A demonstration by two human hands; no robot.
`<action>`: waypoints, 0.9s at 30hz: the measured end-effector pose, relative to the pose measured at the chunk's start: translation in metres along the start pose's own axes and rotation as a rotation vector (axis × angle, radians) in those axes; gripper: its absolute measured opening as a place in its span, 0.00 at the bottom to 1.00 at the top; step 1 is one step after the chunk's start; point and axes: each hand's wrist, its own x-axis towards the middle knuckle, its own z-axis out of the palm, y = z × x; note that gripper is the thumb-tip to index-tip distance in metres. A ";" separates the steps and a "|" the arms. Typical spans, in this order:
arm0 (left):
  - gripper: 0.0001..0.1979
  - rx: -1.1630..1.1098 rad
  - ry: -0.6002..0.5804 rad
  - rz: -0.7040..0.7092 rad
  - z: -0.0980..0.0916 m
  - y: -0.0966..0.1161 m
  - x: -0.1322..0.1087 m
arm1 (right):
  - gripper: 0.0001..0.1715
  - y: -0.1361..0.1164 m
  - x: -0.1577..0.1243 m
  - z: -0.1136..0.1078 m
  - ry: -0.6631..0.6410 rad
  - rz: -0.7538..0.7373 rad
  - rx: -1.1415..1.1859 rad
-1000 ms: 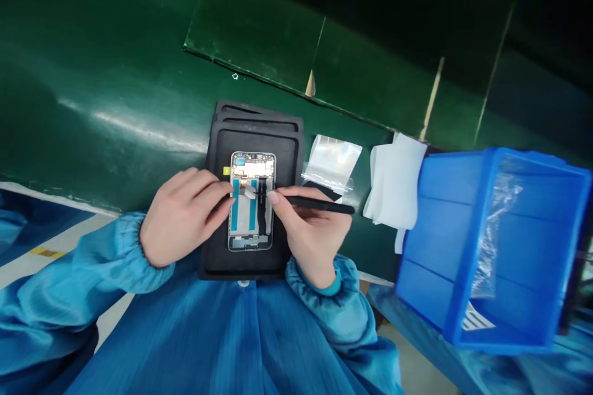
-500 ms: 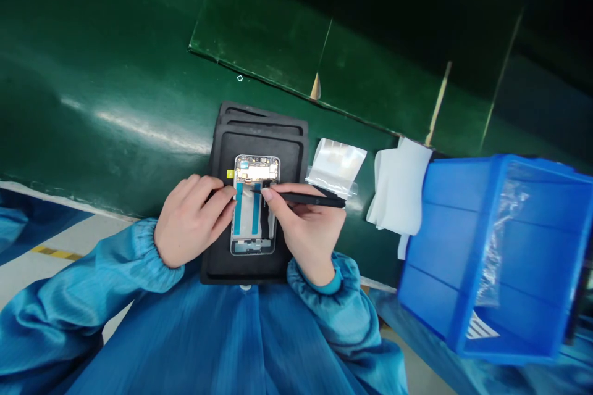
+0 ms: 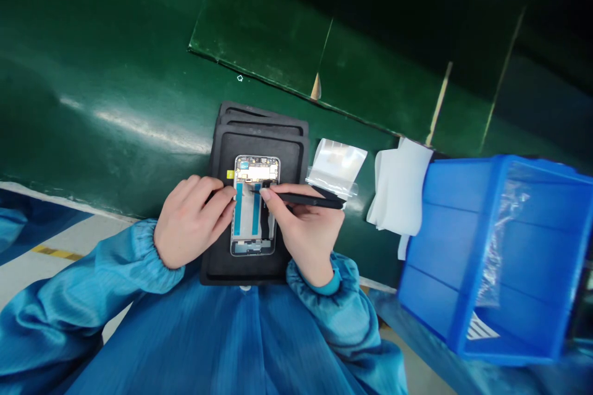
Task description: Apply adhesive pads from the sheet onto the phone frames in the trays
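An opened smartphone (image 3: 247, 222) lies on the top black tray (image 3: 291, 154), its circuit board and two blue strips showing. My left hand (image 3: 192, 216) is closed at the phone's left edge, bent fingertips against the frame and the thumb mostly hidden. Black tweezers (image 3: 312, 200) are pinched in my right hand (image 3: 312, 228), which rests over the phone's right side. Their tip reaches into the phone just below the circuit board, by a small pale piece (image 3: 248, 189) too tiny to name. A yellow tab (image 3: 230, 174) sits beside the phone's upper left edge.
More black trays (image 3: 259, 112) are stacked underneath. To the right lie a clear plastic bag (image 3: 338, 163) and white sheets (image 3: 398, 188). A blue bin (image 3: 445, 234) with clear plastic inside stands at the far right. A raised green board edge (image 3: 259, 80) runs behind the trays.
My right hand and the tweezers have shifted very slightly left. The left hand and the phone look unmoved.
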 end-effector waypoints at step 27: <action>0.13 0.145 -0.115 0.296 -0.007 -0.006 0.009 | 0.06 0.018 -0.019 -0.033 0.140 -0.004 -0.025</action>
